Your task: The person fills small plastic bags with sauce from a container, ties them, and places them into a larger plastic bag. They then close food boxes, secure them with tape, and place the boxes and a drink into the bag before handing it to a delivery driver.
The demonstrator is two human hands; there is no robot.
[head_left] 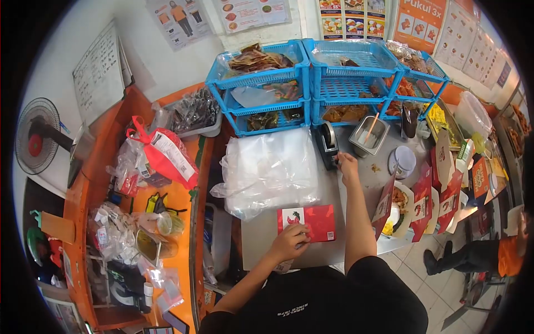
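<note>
A closed red food box (321, 218) with a white logo panel lies on the metal counter in front of me. My left hand (292, 243) is on top of it, fingers bent and pressed against the lid. Farther forward, my right hand (347, 167) is closed in a pinch at the near end of a black tape dispenser (328, 146). The tape between those fingers is too small to make out clearly. Left of the dispenser sits a thick stack of clear plastic bags (272, 170).
Blue tiered baskets (303, 72) with packaged food stand at the back. To the right are a metal container (369, 136), a white round lid (402, 160) and open red food boxes (423, 203). A red bag (167, 156) lies left. Another person (478, 256) is at far right.
</note>
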